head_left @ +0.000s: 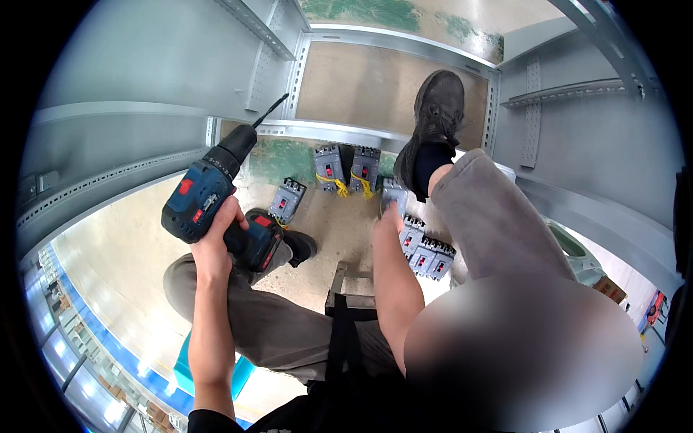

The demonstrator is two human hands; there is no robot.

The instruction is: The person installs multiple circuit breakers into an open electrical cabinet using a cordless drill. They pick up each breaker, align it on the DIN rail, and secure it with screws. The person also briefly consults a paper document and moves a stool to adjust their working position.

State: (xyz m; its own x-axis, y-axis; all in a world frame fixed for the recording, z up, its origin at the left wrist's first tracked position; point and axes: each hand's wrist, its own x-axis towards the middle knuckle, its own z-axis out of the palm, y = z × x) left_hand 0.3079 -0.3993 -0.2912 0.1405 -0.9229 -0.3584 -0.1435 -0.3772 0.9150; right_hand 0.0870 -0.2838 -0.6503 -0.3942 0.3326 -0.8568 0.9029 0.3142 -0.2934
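Note:
My left hand (221, 227) is wrapped round the handle of a blue and black cordless drill (196, 198). A long dark bit in its chuck points up and to the right, toward the cabinet frame. Lower down, my right hand (390, 215) reaches to the floor and grips the near end of a grey circuit breaker (393, 190); its fingers are partly hidden. Right beside it, several more grey breakers (426, 252) stand in a slanting row. Two breakers with yellow wires (329, 167) stand near the frame's lower rail, and a single breaker (287, 200) lies to their left.
A grey metal cabinet frame (339, 132) surrounds the work area, with side panels left and right. My shoe (439, 105) rests inside it, over the rail. A small stool (349, 285) is below me. A teal bin (184, 364) sits lower left, a green container (574, 249) at right.

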